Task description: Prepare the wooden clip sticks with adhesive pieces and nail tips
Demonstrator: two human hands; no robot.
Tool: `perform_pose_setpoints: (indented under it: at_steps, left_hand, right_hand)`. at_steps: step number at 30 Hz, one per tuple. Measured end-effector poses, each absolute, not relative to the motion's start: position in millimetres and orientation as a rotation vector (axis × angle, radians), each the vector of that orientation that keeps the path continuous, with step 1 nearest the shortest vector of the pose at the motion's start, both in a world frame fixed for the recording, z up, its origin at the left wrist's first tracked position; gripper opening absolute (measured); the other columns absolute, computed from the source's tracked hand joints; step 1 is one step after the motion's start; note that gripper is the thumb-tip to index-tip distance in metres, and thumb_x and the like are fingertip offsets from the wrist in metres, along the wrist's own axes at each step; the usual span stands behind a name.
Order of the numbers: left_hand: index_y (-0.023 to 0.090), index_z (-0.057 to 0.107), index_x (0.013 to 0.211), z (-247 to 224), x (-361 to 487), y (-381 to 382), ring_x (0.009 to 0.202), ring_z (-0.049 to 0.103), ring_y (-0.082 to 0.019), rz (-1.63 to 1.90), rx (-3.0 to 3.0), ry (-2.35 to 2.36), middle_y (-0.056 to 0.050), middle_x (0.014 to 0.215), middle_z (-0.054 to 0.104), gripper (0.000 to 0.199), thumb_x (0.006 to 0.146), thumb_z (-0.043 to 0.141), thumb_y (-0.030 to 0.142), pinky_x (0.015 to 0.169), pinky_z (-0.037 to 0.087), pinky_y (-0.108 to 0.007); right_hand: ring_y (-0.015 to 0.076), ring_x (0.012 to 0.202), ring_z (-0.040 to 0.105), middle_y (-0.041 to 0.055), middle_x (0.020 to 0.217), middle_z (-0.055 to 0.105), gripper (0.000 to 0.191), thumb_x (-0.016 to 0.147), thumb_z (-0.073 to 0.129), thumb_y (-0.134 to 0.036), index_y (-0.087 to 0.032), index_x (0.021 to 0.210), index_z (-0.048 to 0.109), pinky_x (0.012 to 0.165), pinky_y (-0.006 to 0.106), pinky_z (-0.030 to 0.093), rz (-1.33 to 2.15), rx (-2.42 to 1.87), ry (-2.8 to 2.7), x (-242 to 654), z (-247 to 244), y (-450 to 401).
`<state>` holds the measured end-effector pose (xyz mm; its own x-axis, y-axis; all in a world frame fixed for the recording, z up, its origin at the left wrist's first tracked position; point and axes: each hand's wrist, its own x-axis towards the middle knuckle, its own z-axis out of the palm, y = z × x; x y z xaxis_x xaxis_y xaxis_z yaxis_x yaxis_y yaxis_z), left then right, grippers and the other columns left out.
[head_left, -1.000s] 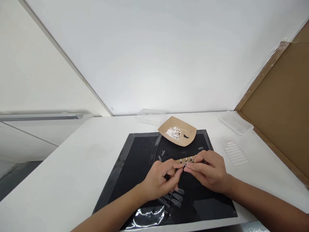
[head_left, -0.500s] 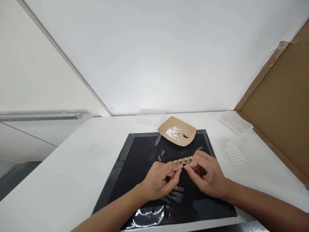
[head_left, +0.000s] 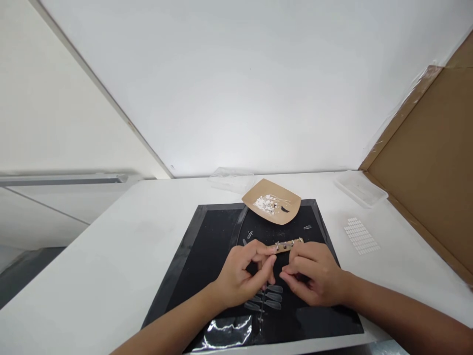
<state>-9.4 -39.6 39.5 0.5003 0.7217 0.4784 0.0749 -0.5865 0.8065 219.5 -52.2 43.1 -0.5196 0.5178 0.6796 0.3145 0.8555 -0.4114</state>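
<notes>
My left hand (head_left: 246, 271) pinches the left end of a narrow tan strip (head_left: 284, 247), which carries a row of several small pegs. The strip is tilted up to the right over the black mat (head_left: 195, 261). Just right of and below it, my right hand (head_left: 314, 273) is closed, thumb and fingers drawn together; whatever lies in that pinch is hidden or too small to name. Below the hands lie clear false nail tips (head_left: 273, 297) joined to a thin stem. The strip's right end comes close to my right hand's knuckles.
A tan dish (head_left: 271, 201) with white bits and a dark curved scrap overlaps the mat's far edge. At right lie a sheet of small white tabs (head_left: 361, 236) and a clear plastic tray (head_left: 360, 189). Clear plastic (head_left: 231, 179) rests by the back wall. A cardboard panel (head_left: 428, 148) borders the right.
My hands have drawn apart; their fingertips met before. My right hand has dropped slightly below the strip. The strip has turned and shifted a little to the right.
</notes>
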Motion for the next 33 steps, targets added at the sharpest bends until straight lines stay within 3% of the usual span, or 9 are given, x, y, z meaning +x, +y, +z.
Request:
perform_pose_setpoints:
  at_steps: [4,8,11,14,19,28,33]
  left_hand:
    - [0.019,0.058,0.111,36,-8,-38,0.046,0.067,-0.01,1.089,1.755,0.725,0.001,0.071,0.072,0.01,0.106,0.057,0.028,0.048,0.055,-0.018]
    - [0.019,0.052,0.112,37,-7,-36,0.039,0.06,-0.008,0.972,1.51,0.772,0.003,0.069,0.069,0.027,0.106,0.059,0.044,0.041,0.049,-0.016]
    - [0.018,0.051,0.122,40,-6,-37,0.036,0.058,-0.008,0.88,1.434,0.782,0.004,0.068,0.068,0.036,0.104,0.06,0.049,0.039,0.048,-0.016]
    - [0.018,0.05,0.126,41,-6,-39,0.035,0.058,-0.008,0.841,1.424,0.762,0.004,0.067,0.067,0.038,0.104,0.059,0.048,0.038,0.047,-0.015]
    - [0.018,0.051,0.124,38,-6,-41,0.034,0.053,-0.005,0.725,1.483,0.676,0.004,0.065,0.066,0.034,0.106,0.057,0.045,0.038,0.047,-0.013]
    - [0.019,0.05,0.124,36,-7,-44,0.037,0.053,-0.006,0.668,1.488,0.616,0.004,0.064,0.065,0.031,0.107,0.056,0.044,0.04,0.048,-0.013]
    - [0.019,0.05,0.128,33,-9,-42,0.036,0.055,-0.006,0.68,1.556,0.576,0.004,0.066,0.066,0.029,0.108,0.054,0.039,0.04,0.047,-0.012]
  right_hand:
    - [0.0156,0.073,0.061,0.0016,0.087,0.068,0.004,0.104,0.059,-0.022,-0.022,0.1,0.059,0.066,0.029,0.043,0.313,-0.623,-2.245,225,39,-46]
    - [0.0127,0.065,0.057,-0.0018,0.08,0.064,0.013,0.109,0.043,-0.017,-0.023,0.112,0.054,0.064,0.026,0.044,0.612,-0.82,-2.064,228,42,-44]
    - [0.0143,0.068,0.057,-0.0005,0.081,0.061,0.019,0.109,0.04,-0.016,-0.022,0.112,0.058,0.068,0.028,0.045,0.6,-0.893,-2.03,229,46,-42]
    - [0.0155,0.071,0.055,0.001,0.082,0.058,0.022,0.104,0.041,-0.011,-0.022,0.1,0.059,0.066,0.029,0.043,0.517,-0.917,-2.001,230,47,-41]
    - [0.0139,0.064,0.048,-0.002,0.072,0.051,0.025,0.095,0.039,-0.006,-0.022,0.078,0.047,0.061,0.027,0.035,0.567,-0.935,-2.006,229,51,-44]
    - [0.0142,0.062,0.042,-0.0031,0.067,0.043,0.025,0.098,0.047,-0.024,-0.022,0.075,0.038,0.059,0.029,0.029,0.628,-0.897,-2.111,229,54,-49]
    - [0.0147,0.064,0.044,-0.0019,0.069,0.05,0.027,0.103,0.046,-0.024,-0.022,0.076,0.044,0.062,0.031,0.032,0.633,-0.837,-2.224,226,50,-47]
